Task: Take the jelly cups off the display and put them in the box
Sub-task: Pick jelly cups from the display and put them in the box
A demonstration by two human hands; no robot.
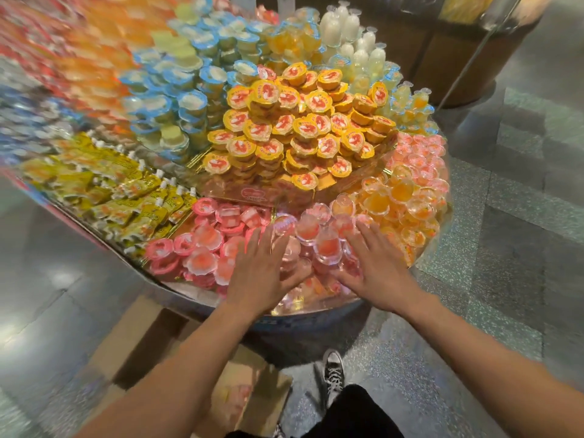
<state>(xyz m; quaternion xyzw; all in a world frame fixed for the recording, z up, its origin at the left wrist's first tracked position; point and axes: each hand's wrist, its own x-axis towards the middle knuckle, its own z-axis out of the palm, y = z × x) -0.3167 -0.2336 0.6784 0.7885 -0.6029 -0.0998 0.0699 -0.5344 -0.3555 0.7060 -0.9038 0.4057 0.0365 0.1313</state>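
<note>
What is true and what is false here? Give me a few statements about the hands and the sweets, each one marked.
1. The left hand and the right hand both reach over the pink jelly cups. True.
2. The box stands on top of the display. False: it lies on the floor, below the display's near rim.
3. Yellow-lidded cups are heaped behind the pink ones. True.
4. The right hand holds a white bottle. False: the white bottles stand at the far side, untouched.
</note>
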